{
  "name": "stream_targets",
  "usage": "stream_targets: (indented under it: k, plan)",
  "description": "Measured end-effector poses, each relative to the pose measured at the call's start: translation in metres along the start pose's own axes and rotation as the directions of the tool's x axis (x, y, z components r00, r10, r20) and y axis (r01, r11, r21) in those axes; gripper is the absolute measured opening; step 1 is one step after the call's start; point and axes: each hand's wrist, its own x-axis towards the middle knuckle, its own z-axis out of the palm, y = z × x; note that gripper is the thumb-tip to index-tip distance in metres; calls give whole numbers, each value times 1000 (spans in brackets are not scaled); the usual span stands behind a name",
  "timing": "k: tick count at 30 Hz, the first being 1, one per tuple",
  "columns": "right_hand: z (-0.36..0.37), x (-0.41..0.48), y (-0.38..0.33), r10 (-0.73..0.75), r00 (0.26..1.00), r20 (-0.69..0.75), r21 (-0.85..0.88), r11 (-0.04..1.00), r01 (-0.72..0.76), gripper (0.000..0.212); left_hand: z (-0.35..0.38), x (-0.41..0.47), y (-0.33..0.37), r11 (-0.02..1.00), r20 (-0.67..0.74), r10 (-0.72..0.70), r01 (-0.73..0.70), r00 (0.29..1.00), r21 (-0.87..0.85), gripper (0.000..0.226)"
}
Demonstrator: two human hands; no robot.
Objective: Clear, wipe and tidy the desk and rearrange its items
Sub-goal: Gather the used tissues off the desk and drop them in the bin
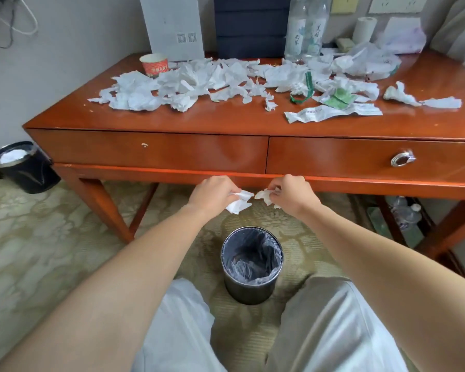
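Observation:
A reddish wooden desk (226,122) is strewn with several crumpled white tissues (188,84) and torn wrappers (330,112). In front of its drawers, my left hand (212,194) grips a crumpled white tissue (239,201). My right hand (290,193) pinches another small scrap of tissue (265,196). Both hands hover above a round black bin (251,264) with a plastic liner, which stands on the carpet between my knees.
A red paper cup (155,65), a grey box (173,25), a dark box (250,25), two clear bottles (306,28) and a paper roll (364,29) stand at the desk's back. A second black bin (24,167) holding white waste sits left of the desk. Bottles (406,214) lie under the right side.

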Motion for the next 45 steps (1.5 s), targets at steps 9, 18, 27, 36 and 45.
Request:
stream_targets:
  k: [9,18,27,36,45]
  plan:
    - [113,37,68,166,966,199,28,984,-175,26,115,45,-24,997,242,-45,57,969,-44,30]
    - [228,70,126,254,889,380,-44,965,-257,33,246,59,-54,993,454,-70,107,888,-58,36]
    - [260,78,133,205,796,570,-72,977,-200,41,271,57,-73,999,668,34,-16,744,-34,62]
    - [233,60,111,165,817,553,-54,985,-162,32,232,41,-60,998,610,36,-60,791,19,61]
    - [172,18,76,114,873,475,-67,993,-93,34,157,1,-30,994,557,50,-97,829,55,59]
